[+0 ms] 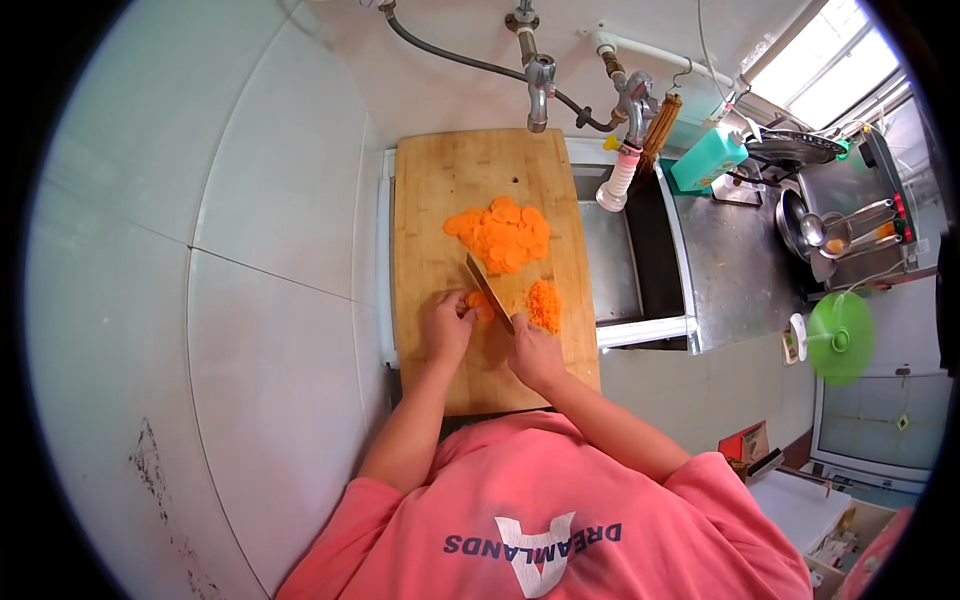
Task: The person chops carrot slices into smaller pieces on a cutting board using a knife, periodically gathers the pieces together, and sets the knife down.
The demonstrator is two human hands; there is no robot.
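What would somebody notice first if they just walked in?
Probably the bright orange slices heaped on the wooden board, with a pile of tiny orange bits nearer the person. Next, the knife in the right hand, between the left hand and those bits.

A wooden cutting board (430, 370) carried a broad heap of carrot slices (505, 237). Nearer the person than the heap lay a smaller group of slices (481, 308) — and, nearer and to the heap's right, finely chopped carrot bits (544, 306). Beyond the heap, the wood showed a small dark spot (515, 180).
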